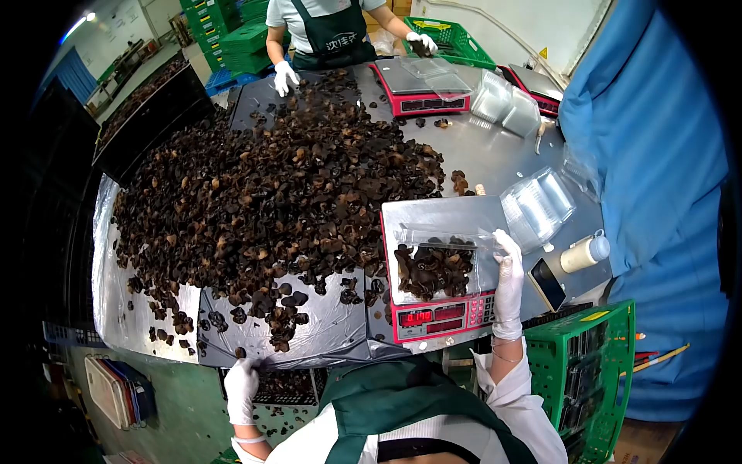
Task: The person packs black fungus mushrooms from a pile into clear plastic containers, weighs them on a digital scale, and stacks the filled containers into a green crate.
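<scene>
My right hand (508, 267), in a white glove, touches the right side of a clear plastic box (485, 267) on the near scale (440, 209). Dark brown mushroom-like pieces (434, 271) fill part of the box, and its clear lid stands raised at the back. Red digits on the scale's display (431, 315) seem to read 0.170. My left hand (241, 380), also gloved, is at the table's front edge, close to a small dark piece; its fingers are bent down and partly hidden. Beyond it spreads a large heap of the same dark pieces (270, 185).
Across the table a co-worker in a green apron (334, 35) stands by a second scale (421, 77). Clear boxes (538, 207), a phone (547, 284) and a cream bottle (585, 252) lie at the right. A green crate (541, 363) stands beside me; a black crate (147, 116) is back left.
</scene>
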